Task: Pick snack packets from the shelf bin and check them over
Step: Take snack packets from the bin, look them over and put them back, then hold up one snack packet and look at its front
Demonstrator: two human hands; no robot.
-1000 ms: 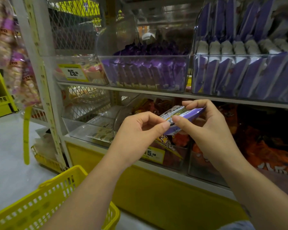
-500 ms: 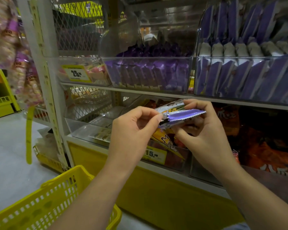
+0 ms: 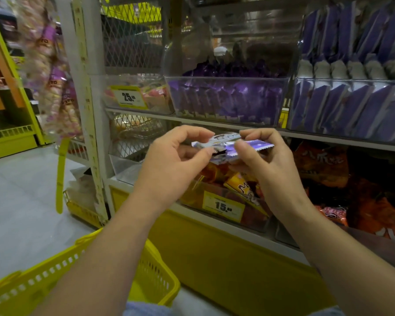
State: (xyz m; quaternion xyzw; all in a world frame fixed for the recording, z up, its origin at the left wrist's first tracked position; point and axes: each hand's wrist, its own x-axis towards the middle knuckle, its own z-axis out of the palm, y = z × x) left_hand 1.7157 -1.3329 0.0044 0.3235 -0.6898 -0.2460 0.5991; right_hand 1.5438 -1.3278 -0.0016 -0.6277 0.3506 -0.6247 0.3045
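Head view: pinching purple snack packets point(image 3: 224, 144) between left hand point(image 3: 169, 163) and right hand point(image 3: 269, 169), both grips narrow, fingertip-tight. Held just below clear shelf bin point(image 3: 226, 78). Best to fan apart slowly, thumbs off seals, print facing up. Yellow basket point(image 3: 155, 279) well below left grip.

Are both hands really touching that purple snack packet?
Touching. The head view shows the left hand and right hand each pinching the purple snack packet between thumb and forefinger.
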